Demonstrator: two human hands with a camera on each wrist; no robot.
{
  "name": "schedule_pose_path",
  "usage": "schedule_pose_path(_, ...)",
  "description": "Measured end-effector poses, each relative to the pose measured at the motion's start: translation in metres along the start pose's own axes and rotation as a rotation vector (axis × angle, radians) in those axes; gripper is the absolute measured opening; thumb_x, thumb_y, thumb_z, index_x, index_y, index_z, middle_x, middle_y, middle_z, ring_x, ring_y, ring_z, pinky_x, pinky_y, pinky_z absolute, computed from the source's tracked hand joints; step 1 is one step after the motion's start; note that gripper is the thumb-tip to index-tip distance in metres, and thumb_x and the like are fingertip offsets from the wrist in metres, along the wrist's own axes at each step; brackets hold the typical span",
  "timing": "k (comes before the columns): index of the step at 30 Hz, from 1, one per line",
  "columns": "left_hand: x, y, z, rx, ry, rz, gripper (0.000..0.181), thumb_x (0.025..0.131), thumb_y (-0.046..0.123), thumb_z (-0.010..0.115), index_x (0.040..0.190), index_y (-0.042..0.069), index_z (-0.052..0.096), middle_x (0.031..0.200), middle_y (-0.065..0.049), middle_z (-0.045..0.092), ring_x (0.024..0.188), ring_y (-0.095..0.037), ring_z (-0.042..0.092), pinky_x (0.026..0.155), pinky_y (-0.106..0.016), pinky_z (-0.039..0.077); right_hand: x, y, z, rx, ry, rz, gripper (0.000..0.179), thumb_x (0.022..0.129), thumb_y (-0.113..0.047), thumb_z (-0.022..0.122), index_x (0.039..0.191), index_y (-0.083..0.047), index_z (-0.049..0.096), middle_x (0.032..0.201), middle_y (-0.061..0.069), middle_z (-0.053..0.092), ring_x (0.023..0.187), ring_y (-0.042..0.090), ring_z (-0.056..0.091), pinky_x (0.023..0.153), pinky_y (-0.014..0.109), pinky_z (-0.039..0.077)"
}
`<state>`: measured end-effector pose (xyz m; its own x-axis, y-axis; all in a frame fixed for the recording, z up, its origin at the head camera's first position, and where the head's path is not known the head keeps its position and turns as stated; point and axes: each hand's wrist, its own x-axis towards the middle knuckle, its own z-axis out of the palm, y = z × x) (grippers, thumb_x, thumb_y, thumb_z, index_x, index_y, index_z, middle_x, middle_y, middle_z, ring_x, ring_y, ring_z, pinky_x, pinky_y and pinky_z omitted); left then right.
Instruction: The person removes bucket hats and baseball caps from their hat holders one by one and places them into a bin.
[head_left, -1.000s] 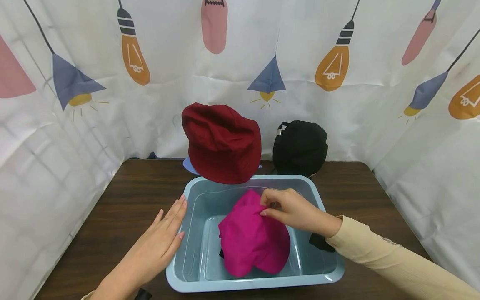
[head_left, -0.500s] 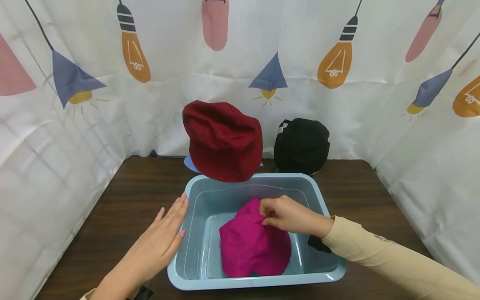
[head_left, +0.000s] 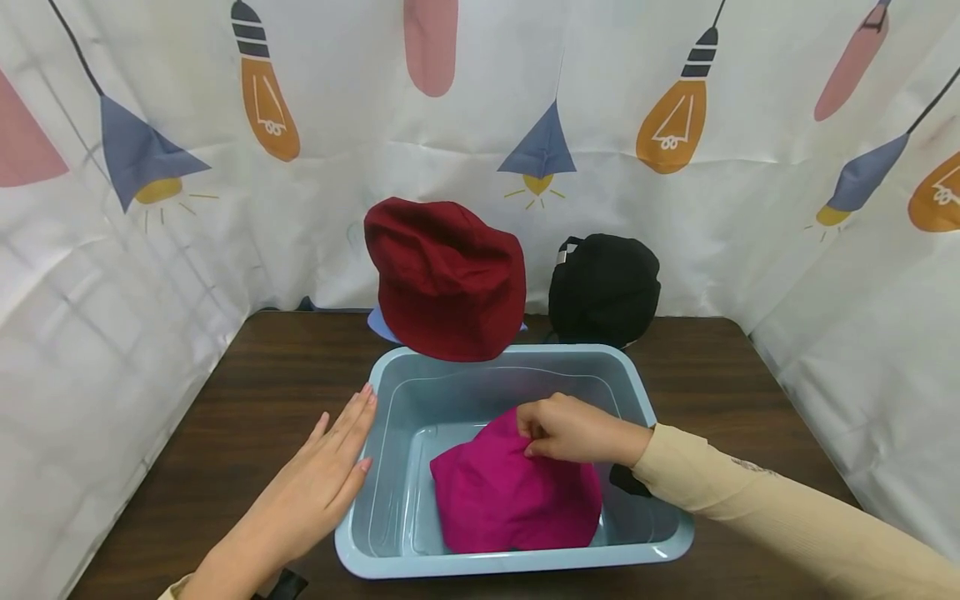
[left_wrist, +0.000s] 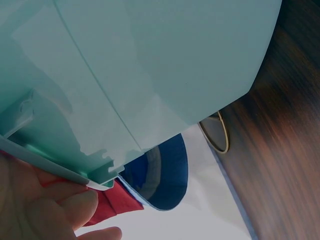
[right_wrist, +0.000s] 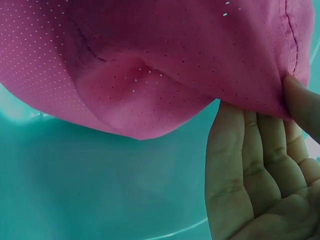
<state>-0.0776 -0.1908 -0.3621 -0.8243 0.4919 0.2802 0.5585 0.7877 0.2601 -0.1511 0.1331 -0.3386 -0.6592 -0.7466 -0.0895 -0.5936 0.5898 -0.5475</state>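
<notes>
Inside a light blue plastic basin [head_left: 480, 567] is a magenta cap [head_left: 510, 500]; in the right wrist view the cap [right_wrist: 150, 80] shows tiny perforations and a stitched seam. My right hand [head_left: 573, 429] reaches over the basin's right side and pinches the cloth at the cap's top between thumb and fingers. On the left, my left hand [head_left: 318, 475] lies along the basin's outer rim with its fingers straight. The left wrist view has the basin's outer wall [left_wrist: 165, 60] close up, with the left hand's fingers [left_wrist: 75, 205] by its rim.
Behind the basin a dark red hat [head_left: 450, 283] overlaps its back rim, with a blue brim [head_left: 382, 327] partly hidden beneath. A black cap [head_left: 603, 287] stands at the back right. The dark wooden table [head_left: 247, 417] meets a white printed curtain [head_left: 322, 233].
My right hand has come down and slightly left with the magenta cap, which now spreads wider in the basin. The left hand stays at the rim.
</notes>
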Motion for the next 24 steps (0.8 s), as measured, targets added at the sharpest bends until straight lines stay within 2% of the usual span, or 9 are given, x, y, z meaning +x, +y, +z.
schedule_pose_path(6,-0.001,0.0,0.0,0.002,0.003,0.002,0.065,0.097,0.021,0.051,0.151,0.002,0.021,0.157,-0.012,0.02,0.144,-0.022,0.015,0.116,-0.039,0.006,0.008,-0.002,0.004,-0.023,-0.045,0.01,0.021,0.081,-0.005,0.074,0.075,-0.012,0.055,0.059,-0.01,0.048,0.053,0.002,0.042,0.053,0.02,0.043)
schedule_pose_path(11,-0.001,-0.001,0.0,0.0,0.001,0.002,0.065,0.097,0.021,0.051,0.151,0.002,0.021,0.157,-0.011,0.02,0.144,-0.022,0.014,0.115,-0.032,-0.001,0.016,-0.003,0.008,-0.041,-0.075,0.028,0.022,0.08,-0.008,0.075,0.074,-0.014,0.055,0.058,-0.01,0.048,0.053,0.003,0.042,0.054,0.02,0.042)
schedule_pose_path(17,0.0,-0.001,0.0,-0.007,-0.014,-0.007,0.065,0.098,0.023,0.051,0.152,0.003,0.019,0.157,-0.011,0.019,0.144,-0.022,0.014,0.116,-0.037,0.003,0.022,-0.005,0.013,-0.072,-0.086,0.034,0.02,0.08,-0.01,0.076,0.074,-0.014,0.058,0.059,-0.011,0.05,0.054,0.003,0.044,0.054,0.02,0.043)
schedule_pose_path(24,-0.001,0.0,0.0,-0.003,0.003,-0.001,0.065,0.097,0.021,0.051,0.151,0.003,0.02,0.157,-0.011,0.02,0.144,-0.021,0.014,0.115,-0.03,-0.002,0.024,-0.005,0.015,-0.092,-0.086,0.043,0.014,0.08,-0.01,0.076,0.076,-0.013,0.062,0.06,-0.01,0.053,0.054,0.004,0.047,0.055,0.019,0.044)
